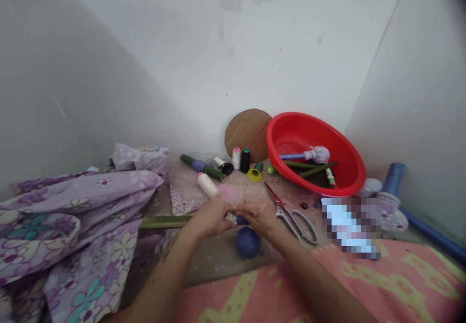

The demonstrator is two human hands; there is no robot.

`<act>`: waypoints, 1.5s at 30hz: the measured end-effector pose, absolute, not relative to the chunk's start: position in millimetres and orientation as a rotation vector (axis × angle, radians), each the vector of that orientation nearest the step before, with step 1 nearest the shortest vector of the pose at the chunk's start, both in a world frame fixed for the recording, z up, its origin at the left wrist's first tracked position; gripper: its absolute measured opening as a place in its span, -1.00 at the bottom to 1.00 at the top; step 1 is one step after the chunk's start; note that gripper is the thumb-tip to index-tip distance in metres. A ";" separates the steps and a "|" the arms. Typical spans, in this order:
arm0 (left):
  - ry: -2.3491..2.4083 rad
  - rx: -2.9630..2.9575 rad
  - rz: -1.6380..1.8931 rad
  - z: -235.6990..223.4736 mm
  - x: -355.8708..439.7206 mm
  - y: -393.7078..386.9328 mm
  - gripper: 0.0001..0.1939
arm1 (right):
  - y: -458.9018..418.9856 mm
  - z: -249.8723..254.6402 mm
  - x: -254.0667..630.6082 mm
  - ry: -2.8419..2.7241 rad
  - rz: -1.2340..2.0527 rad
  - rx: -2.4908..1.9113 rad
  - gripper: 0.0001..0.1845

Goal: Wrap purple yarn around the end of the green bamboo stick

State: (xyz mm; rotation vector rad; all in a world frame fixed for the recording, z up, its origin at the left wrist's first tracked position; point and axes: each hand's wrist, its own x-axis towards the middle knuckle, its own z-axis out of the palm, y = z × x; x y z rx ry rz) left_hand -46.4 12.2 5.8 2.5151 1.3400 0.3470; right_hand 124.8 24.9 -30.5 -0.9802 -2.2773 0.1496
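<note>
My left hand (pixel 218 216) and my right hand (pixel 255 213) meet in the middle, fingers pinched together on a small piece of pale floral cloth (pixel 230 215). A bit of blue, perhaps twine, shows just under my right fingers. From behind my left wrist a green bamboo stick (pixel 165 222) runs out to the left; whether it reaches the cloth is hidden. Below my right hand lies a ball of blue twine (pixel 248 242). Scissors (pixel 296 221) with grey handles rest right of that hand. A white thread spool (pixel 207 185) lies tipped beyond my left hand.
Purple floral fabric (pixel 94 245) is heaped at left. Behind stand a white spool (pixel 236 159) and a black spool (pixel 245 161), with a cardboard disc (pixel 247 133). A tilted red basin (pixel 353 167) holds sticks and a cloth-headed stick. A pink-yellow cloth (pixel 327 284) covers the front.
</note>
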 end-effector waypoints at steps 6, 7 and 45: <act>1.249 2.532 0.386 9.7 -47.9 11.7 -0.76 | 29.4 -33.7 126.5 -2.232 0.313 -0.949 -0.78; 1.242 2.537 0.399 9.5 -48.2 11.6 -0.77 | 29.9 -34.3 126.6 -2.222 0.335 -0.948 -0.79; 0.864 1.576 0.710 14.5 -46.5 10.5 -0.69 | 27.4 -33.9 113.5 -0.994 1.627 -0.807 -0.96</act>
